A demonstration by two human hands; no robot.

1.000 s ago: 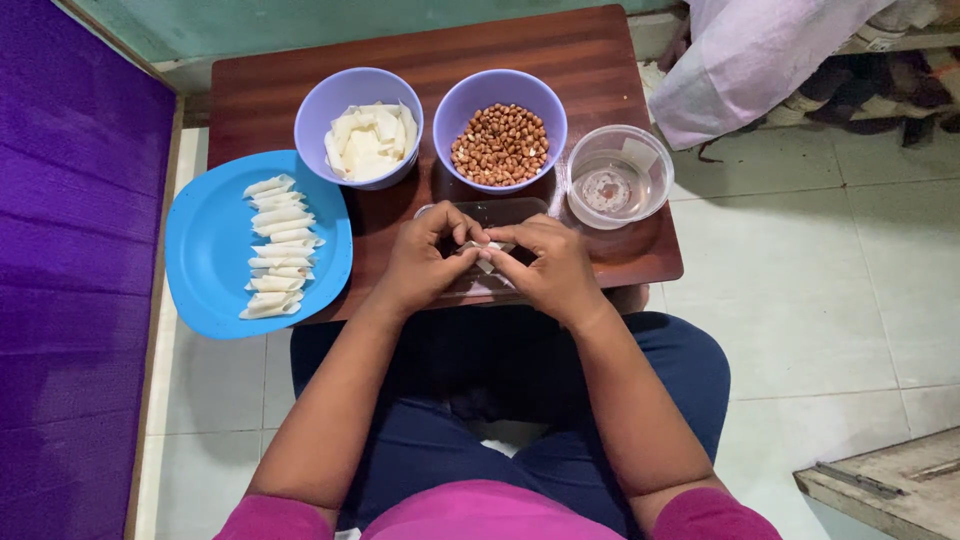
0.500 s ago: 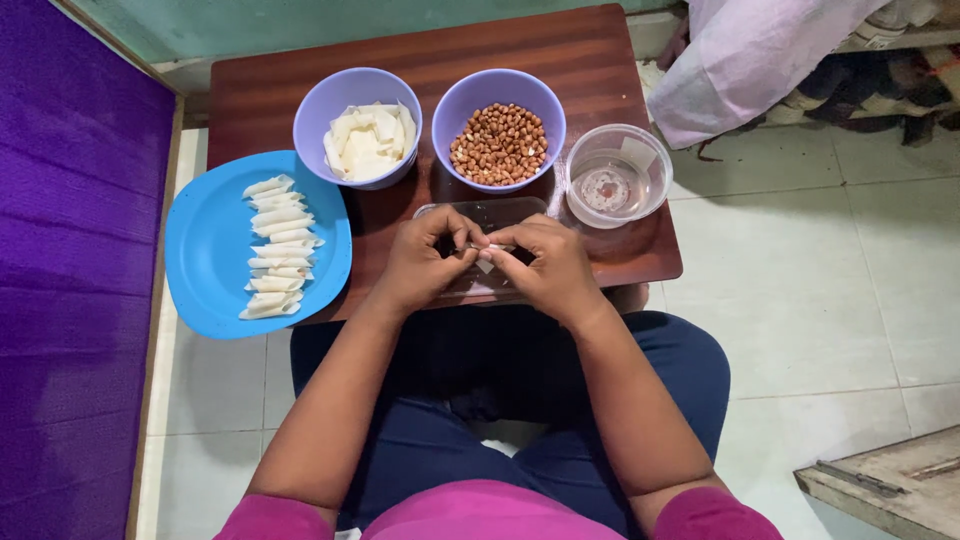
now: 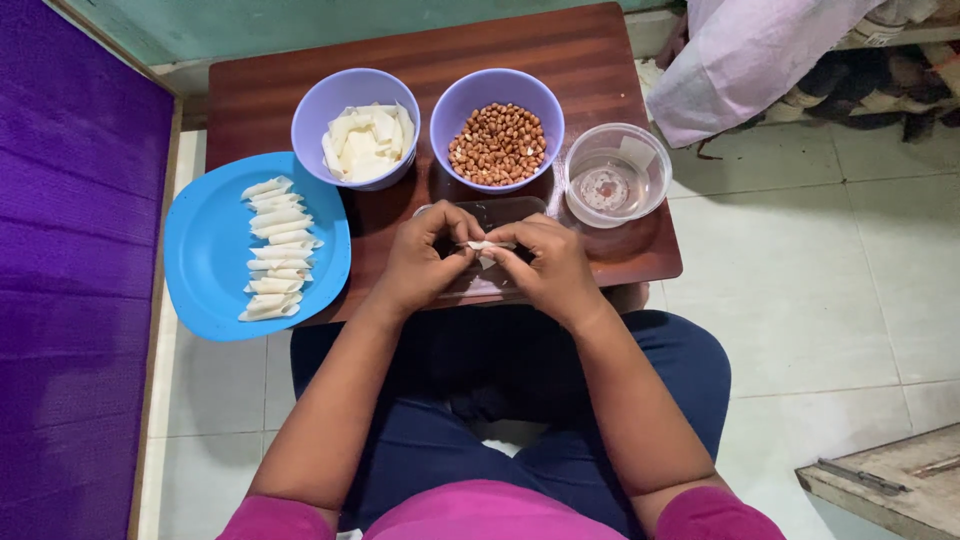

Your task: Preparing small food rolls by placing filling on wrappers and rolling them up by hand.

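My left hand and my right hand meet over the near edge of a small wooden table, both pinching one small white wrapper piece between the fingertips. Under the hands lies a clear flat tray, mostly hidden. Just beyond stand a lilac bowl of white wrapper squares and a lilac bowl of brown peanuts. A blue plate at the left carries a column of several folded white rolls.
A clear round container with a little liquid sits at the table's right side. A purple surface runs along the left. Pale cloth lies on the tiled floor at upper right; a wooden board at lower right.
The fingers of both hands have shifted slightly on the white wrapper piece; the hands stay in the same place and nothing else on the table has moved.
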